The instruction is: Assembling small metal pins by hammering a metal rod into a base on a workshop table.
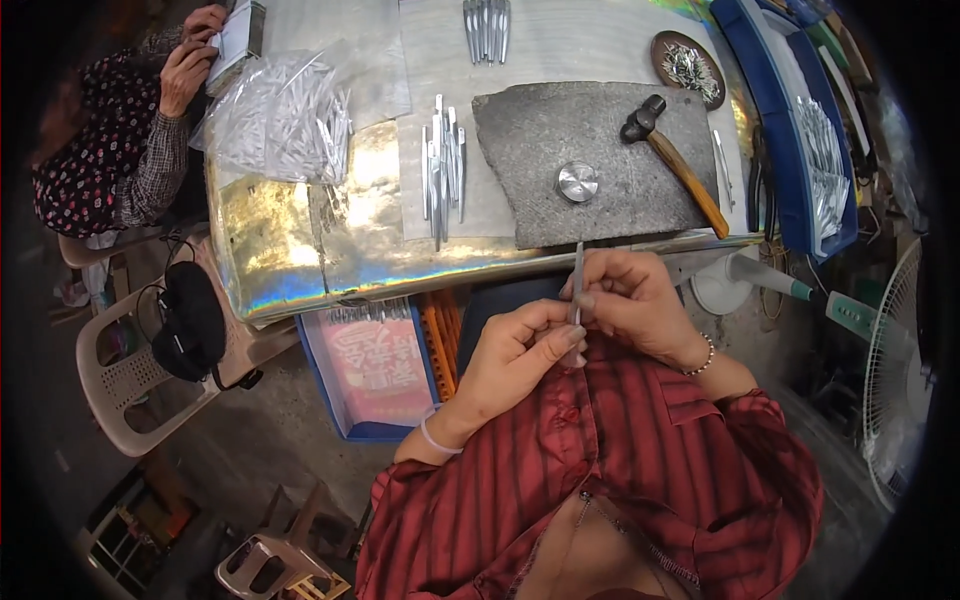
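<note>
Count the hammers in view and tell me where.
1: the hammer lies on the right part of the grey slab, right of the round metal block. Others could be hidden from view.

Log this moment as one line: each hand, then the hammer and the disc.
left hand: pinching thin metal piece | right hand: pinching same piece | hammer: on grey slab | round metal disc: on slab

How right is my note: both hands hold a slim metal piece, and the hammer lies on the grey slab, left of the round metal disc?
Not quite: the head view shows the hammer right of the round metal disc. It does lie on the grey slab, and the left hand and right hand both hold a slim metal piece.
</note>
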A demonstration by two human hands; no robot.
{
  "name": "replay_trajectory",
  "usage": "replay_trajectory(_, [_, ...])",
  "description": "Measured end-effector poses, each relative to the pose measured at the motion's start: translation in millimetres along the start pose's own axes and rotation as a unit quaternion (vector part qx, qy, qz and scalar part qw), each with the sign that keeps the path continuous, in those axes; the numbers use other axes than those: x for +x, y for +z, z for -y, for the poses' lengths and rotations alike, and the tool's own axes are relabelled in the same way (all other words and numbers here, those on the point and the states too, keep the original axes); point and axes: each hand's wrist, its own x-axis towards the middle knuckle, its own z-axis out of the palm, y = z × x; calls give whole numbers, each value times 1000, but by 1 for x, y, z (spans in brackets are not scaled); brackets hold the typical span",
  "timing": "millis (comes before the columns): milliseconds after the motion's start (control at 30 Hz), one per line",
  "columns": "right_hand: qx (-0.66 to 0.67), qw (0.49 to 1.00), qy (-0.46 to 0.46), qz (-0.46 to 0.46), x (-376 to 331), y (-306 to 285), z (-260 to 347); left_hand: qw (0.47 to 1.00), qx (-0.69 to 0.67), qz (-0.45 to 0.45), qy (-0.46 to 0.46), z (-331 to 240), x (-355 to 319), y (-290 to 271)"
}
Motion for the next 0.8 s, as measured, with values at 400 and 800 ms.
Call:
replay_trajectory(400, [-18, 1000, -2, 7, -3, 3, -6, 995, 82, -45, -44, -6, -7, 4])
replay_trajectory(800, [-14, 999, 1, -36, 0, 8, -8, 969, 225, -102, -4, -7, -2, 11])
